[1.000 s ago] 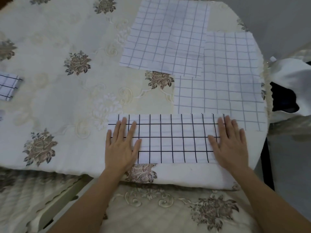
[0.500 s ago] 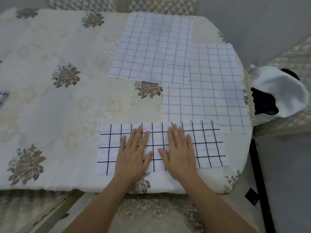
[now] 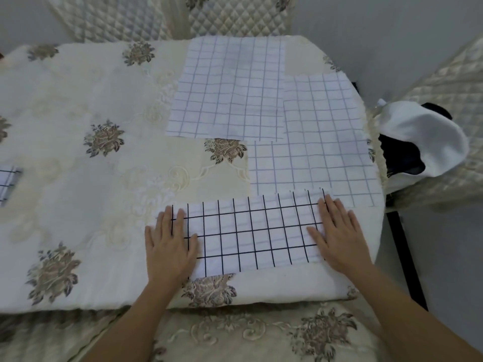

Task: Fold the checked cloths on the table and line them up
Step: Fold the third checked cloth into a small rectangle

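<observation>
White folded cloth (image 3: 251, 233) with dark checks lies as a long strip at the near edge of the bench (image 3: 78, 178), its far right corner overlapping the right-hand pale cloth (image 3: 321, 158). The left hand (image 3: 170, 246) rests flat on its left end and the right hand (image 3: 337, 239) flat on its right end. The fingers (image 3: 180, 218) of both are straight and slightly spread, pressing down and pinching nothing. Half a second ago both hands lay side by side at the middle of the strip. They have since slid apart to its ends, which reads as a smoothing stroke that sets the crease, so this cloth appears ready for its next fold or for placing. The right-hand pale cloth and the far pale cloth (image 3: 227, 92), which overlaps it, are unfolded, so most of the task remains. A small checked piece (image 3: 7, 184) shows at the left border, possibly one already folded. No brand, label or writing can be read anywhere
</observation>
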